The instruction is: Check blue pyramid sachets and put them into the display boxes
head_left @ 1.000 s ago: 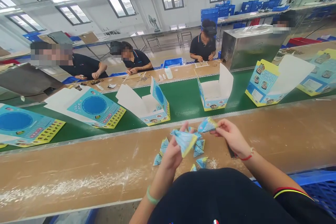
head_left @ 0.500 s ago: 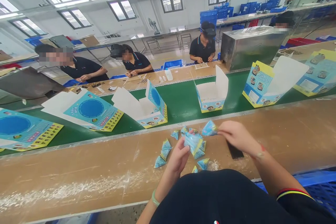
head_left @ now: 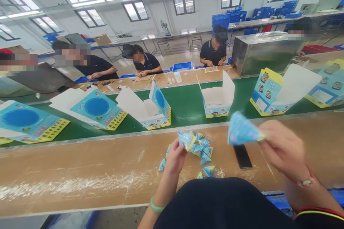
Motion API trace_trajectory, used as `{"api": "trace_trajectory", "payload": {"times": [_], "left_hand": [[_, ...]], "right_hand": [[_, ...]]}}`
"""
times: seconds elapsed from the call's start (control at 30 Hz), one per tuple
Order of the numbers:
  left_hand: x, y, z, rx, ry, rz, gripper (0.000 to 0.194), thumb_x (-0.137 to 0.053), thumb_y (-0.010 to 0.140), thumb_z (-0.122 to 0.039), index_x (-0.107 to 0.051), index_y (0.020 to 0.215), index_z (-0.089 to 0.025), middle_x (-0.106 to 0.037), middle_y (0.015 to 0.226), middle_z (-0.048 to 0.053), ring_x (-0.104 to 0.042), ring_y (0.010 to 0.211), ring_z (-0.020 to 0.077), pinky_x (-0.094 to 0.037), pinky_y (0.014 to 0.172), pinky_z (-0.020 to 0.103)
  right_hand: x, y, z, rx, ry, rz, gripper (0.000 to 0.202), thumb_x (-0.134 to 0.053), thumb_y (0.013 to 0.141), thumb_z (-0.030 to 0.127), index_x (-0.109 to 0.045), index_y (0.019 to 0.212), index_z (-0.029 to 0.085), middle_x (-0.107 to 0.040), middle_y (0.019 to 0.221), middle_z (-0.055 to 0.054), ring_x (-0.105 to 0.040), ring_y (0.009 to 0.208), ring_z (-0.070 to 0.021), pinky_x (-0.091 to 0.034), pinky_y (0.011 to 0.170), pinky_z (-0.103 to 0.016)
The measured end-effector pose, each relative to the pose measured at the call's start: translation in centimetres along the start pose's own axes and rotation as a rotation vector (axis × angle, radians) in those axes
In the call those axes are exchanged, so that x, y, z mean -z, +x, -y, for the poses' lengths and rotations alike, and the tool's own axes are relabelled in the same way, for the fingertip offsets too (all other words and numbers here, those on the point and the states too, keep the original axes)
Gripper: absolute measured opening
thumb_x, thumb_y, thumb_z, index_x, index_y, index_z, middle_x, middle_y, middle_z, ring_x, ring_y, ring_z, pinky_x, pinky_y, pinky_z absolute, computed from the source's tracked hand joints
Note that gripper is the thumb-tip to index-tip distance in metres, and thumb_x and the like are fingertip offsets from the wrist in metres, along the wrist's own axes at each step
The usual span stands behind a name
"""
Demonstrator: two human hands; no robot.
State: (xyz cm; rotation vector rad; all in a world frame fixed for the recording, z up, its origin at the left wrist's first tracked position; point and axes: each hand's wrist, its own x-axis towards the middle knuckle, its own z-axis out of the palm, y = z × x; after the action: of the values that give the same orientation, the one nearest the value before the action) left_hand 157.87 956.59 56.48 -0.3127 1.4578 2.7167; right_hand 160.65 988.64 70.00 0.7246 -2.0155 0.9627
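Observation:
My left hand (head_left: 176, 157) is closed on a blue and yellow packet (head_left: 186, 139), held just above the worktable. My right hand (head_left: 282, 146) pinches a pyramid-shaped blue packet (head_left: 243, 130) by its yellow end, raised over the table and a little blurred. Below and beside my left hand lies a loose pile of the same pyramid packets (head_left: 205, 150). One more packet (head_left: 209, 170) sits near my body. A black phone (head_left: 243, 156) lies flat beneath the packet in my right hand.
Beyond the brown worktable (head_left: 80, 171) runs a green conveyor belt (head_left: 185, 105). Open cartons stand on it, among them a white-lined box (head_left: 219, 96) and a blue and yellow box (head_left: 268, 89). Several co-workers sit across the belt, beside a metal machine housing (head_left: 263, 53).
My right hand has lifted its packet and carried it right, closer to the camera. My left hand has shifted slightly left with its packet. The view has turned a little left.

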Motion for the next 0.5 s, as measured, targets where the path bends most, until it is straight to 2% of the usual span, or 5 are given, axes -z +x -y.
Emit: {"api": "trace_trajectory", "payload": {"times": [0.13,0.23,0.33,0.4,0.5], "left_hand": [[-0.6,0.0,-0.1,0.026,0.037,-0.040,0.045,-0.093,0.052,-0.041,-0.072,0.086,-0.020,-0.073,0.086,0.002,-0.067,0.077,0.0145,-0.054,0.069,0.024],[-0.4,-0.1,-1.7,-0.037,0.090,-0.087,0.043,-0.093,0.050,-0.041,-0.071,0.080,-0.019,-0.073,0.080,0.003,-0.068,0.072,0.0159,-0.055,0.066,0.025],[0.2,-1.0,-4.6,-0.405,0.188,-0.260,0.038,-0.089,0.055,-0.044,-0.070,0.078,-0.021,-0.071,0.072,0.000,-0.065,0.063,0.0137,-0.053,0.058,0.024],[0.8,-2.0,-6.5,-0.745,0.318,-0.435,0.031,-0.083,0.063,-0.046,-0.070,0.080,-0.023,-0.071,0.072,-0.001,-0.065,0.063,0.0144,-0.053,0.058,0.025],[1.4,-3.0,-8.1,-1.038,0.573,-0.593,0.026,-0.080,0.067,-0.042,-0.065,0.067,-0.021,-0.065,0.062,-0.001,-0.062,0.063,0.0169,-0.051,0.059,0.028]], "right_hand": [[-0.5,0.5,-0.4,0.051,-0.017,0.066,0.021,-0.055,0.089,0.009,-0.065,0.081,0.025,-0.064,0.074,-0.002,-0.060,0.066,-0.0171,-0.048,0.059,-0.031],[-0.9,-0.2,-1.4,0.020,0.035,0.164,0.020,-0.054,0.090,0.009,-0.066,0.089,0.024,-0.066,0.078,-0.003,-0.062,0.069,-0.0170,-0.050,0.062,-0.029],[-1.1,-1.3,-2.5,-0.094,-0.005,0.050,0.019,-0.055,0.091,0.009,-0.066,0.088,0.024,-0.066,0.081,-0.004,-0.063,0.073,-0.0177,-0.050,0.065,-0.029],[-1.3,-2.0,-3.0,-0.123,0.002,0.086,0.016,-0.056,0.092,0.011,-0.066,0.087,0.024,-0.067,0.080,-0.004,-0.063,0.073,-0.0178,-0.050,0.065,-0.029],[-1.8,-2.6,-3.5,-0.159,0.053,0.173,0.015,-0.056,0.093,0.014,-0.065,0.083,0.022,-0.066,0.076,-0.003,-0.061,0.068,-0.0168,-0.049,0.061,-0.028]]}}
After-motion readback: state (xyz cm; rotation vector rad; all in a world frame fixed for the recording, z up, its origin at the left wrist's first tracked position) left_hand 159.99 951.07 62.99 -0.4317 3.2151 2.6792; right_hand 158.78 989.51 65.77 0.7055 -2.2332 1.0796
